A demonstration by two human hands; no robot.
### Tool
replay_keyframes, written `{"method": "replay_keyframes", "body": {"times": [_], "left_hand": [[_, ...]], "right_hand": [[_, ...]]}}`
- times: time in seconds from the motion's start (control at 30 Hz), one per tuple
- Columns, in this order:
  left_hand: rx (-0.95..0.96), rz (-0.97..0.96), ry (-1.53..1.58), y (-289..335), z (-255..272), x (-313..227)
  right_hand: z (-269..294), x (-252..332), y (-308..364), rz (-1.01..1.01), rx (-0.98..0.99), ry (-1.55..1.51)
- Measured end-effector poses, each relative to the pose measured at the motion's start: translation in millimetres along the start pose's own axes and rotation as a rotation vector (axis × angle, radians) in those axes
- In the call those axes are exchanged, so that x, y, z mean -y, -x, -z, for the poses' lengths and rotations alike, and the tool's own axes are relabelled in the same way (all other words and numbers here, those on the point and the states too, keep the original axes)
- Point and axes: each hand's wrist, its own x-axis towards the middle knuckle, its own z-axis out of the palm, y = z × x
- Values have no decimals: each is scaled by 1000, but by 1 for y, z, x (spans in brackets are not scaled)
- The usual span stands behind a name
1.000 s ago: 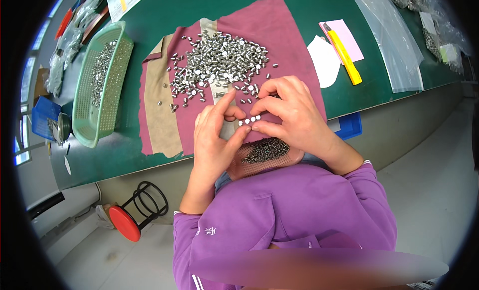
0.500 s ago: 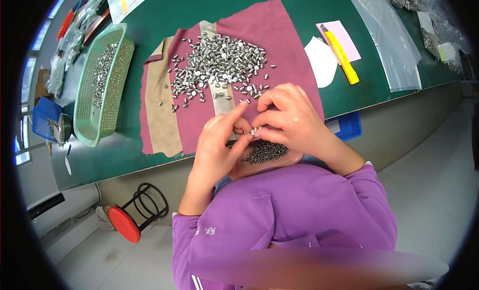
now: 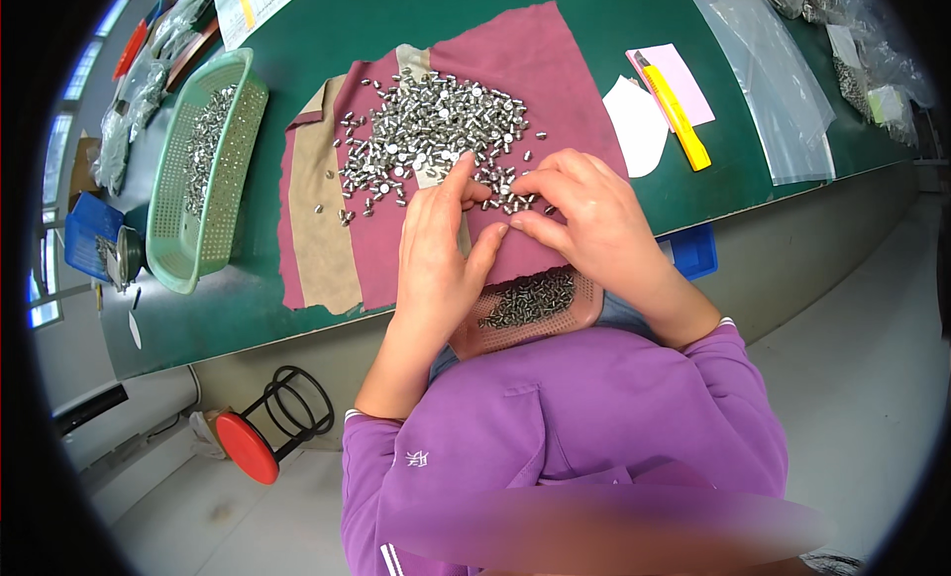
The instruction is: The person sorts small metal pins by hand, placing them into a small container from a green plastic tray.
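A heap of small silvery metal fasteners, many with round flat heads, lies on a maroon cloth with tan and pale strips. My left hand is over the cloth at the heap's near edge, index finger and thumb spread apart, other fingers partly bent. To its right, my right hand reaches in with curved fingers; its thumb and fingertips are apart, close around a few loose fasteners at the near side. Below both hands, a pink perforated basket holds darker small screw-like pieces, partly under the cloth's edge.
A green perforated basket with more metal pieces stands at the left. Right of the cloth lie a yellow utility knife, pink paper, white paper and clear plastic bags. A red stool stands lower left.
Both hands have moved away from me, from over the pink basket to the heap's near edge. The fingertips, together around a small metal piece before, are now apart.
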Motion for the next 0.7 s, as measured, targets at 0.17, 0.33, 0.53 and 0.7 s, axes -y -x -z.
{"method": "replay_keyframes", "body": {"times": [0.17, 0.33, 0.53, 0.7], "left_hand": [[14, 70, 21, 3, 3, -1], [-18, 53, 18, 9, 8, -1], [-15, -78, -10, 9, 7, 4], [-32, -61, -51, 13, 9, 0]], "right_hand": [[-10, -3, -8, 74, 2, -93], [-7, -2, 1, 11, -12, -229], [-3, 3, 5, 56, -21, -90], [-8, 4, 6, 96, -6, -76]]}}
